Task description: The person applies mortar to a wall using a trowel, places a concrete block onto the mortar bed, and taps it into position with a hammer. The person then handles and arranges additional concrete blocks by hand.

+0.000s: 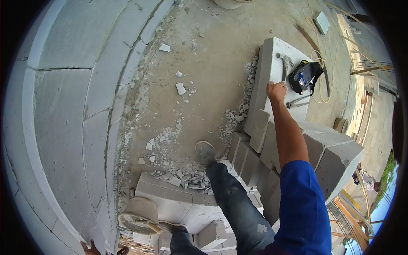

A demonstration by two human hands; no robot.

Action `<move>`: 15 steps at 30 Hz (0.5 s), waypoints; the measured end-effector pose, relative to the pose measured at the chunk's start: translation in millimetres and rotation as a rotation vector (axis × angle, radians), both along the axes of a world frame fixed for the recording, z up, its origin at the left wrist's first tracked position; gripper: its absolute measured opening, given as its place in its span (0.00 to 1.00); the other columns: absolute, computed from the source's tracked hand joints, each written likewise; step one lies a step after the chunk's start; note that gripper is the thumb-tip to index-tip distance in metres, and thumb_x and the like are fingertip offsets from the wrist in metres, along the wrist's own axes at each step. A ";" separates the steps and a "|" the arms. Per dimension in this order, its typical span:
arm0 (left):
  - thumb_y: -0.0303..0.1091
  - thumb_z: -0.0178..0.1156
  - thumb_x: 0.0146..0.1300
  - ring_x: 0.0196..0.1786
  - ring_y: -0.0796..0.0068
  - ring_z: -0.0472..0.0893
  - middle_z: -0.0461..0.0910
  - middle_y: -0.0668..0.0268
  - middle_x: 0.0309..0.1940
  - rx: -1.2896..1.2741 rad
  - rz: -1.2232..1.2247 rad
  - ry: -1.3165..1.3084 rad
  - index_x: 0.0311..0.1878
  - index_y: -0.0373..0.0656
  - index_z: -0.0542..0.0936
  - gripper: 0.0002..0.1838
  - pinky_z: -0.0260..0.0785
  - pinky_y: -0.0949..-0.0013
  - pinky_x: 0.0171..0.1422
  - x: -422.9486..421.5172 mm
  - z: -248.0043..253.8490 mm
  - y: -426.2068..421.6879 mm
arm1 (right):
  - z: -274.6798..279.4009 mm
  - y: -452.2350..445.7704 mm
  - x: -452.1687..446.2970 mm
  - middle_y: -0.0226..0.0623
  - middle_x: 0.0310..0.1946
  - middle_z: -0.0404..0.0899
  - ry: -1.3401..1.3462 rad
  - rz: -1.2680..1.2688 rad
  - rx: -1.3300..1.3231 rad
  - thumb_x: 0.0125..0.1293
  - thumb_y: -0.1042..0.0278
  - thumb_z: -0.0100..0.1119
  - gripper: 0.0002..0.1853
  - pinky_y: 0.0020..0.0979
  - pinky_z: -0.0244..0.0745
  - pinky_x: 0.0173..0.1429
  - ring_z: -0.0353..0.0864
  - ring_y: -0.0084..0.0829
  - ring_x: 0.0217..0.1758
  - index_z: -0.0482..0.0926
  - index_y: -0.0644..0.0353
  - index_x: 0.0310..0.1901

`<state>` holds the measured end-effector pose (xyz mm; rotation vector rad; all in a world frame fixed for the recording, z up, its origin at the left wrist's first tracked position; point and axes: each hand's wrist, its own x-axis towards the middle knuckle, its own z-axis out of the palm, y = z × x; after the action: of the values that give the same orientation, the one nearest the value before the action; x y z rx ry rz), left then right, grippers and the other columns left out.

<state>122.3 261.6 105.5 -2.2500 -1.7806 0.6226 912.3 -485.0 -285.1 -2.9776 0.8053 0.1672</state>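
My right hand, at the end of a blue sleeve, reaches to the pale block stack on the right. Its fingers are closed around the lower end of the handle of a hammer, which lies on the top face. Beside it sits a black tool bag with a blue item inside. Metal pincers lie just below the bag. At the bottom left edge, my left hand is partly cut off, its visible fingers apart against the grey block wall.
Broken block rubble litters the concrete floor around my foot. More blocks stand by my legs, near a pale bucket. A cable trails beyond the stack. Another person is far right, near timber poles.
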 end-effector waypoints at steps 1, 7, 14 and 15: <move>0.53 0.75 0.61 0.72 0.46 0.75 0.74 0.42 0.70 0.011 0.005 0.115 0.71 0.27 0.73 0.46 0.68 0.57 0.78 43.0 8.8 -23.8 | -18.3 -11.9 16.3 0.68 0.64 0.72 -0.011 -0.181 -0.064 0.67 0.48 0.61 0.42 0.58 0.71 0.71 0.76 0.64 0.67 0.61 0.70 0.74; 0.45 0.74 0.63 0.77 0.45 0.70 0.68 0.42 0.76 0.075 0.049 0.238 0.75 0.25 0.67 0.45 0.61 0.56 0.82 11.6 -9.8 10.1 | -48.5 -43.2 50.7 0.58 0.65 0.77 0.183 -0.521 -0.132 0.70 0.46 0.55 0.35 0.54 0.71 0.72 0.77 0.56 0.69 0.69 0.65 0.69; 0.53 0.73 0.63 0.76 0.46 0.72 0.71 0.41 0.74 0.242 0.104 0.080 0.74 0.26 0.69 0.47 0.63 0.57 0.81 6.8 -36.6 -7.7 | -75.3 -36.1 22.6 0.63 0.49 0.84 0.146 0.035 0.107 0.70 0.58 0.57 0.20 0.51 0.79 0.58 0.88 0.53 0.51 0.80 0.71 0.51; 0.53 0.73 0.62 0.76 0.46 0.72 0.71 0.41 0.73 0.254 0.093 0.087 0.74 0.26 0.70 0.47 0.63 0.58 0.81 6.0 -37.4 -10.9 | -65.9 -11.3 17.5 0.62 0.44 0.84 0.114 0.006 0.232 0.71 0.58 0.56 0.20 0.51 0.78 0.54 0.87 0.52 0.47 0.81 0.72 0.47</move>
<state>128.3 250.8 68.1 -1.9546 -1.8165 0.4727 929.8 -496.2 -351.1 -2.7729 0.7323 0.4049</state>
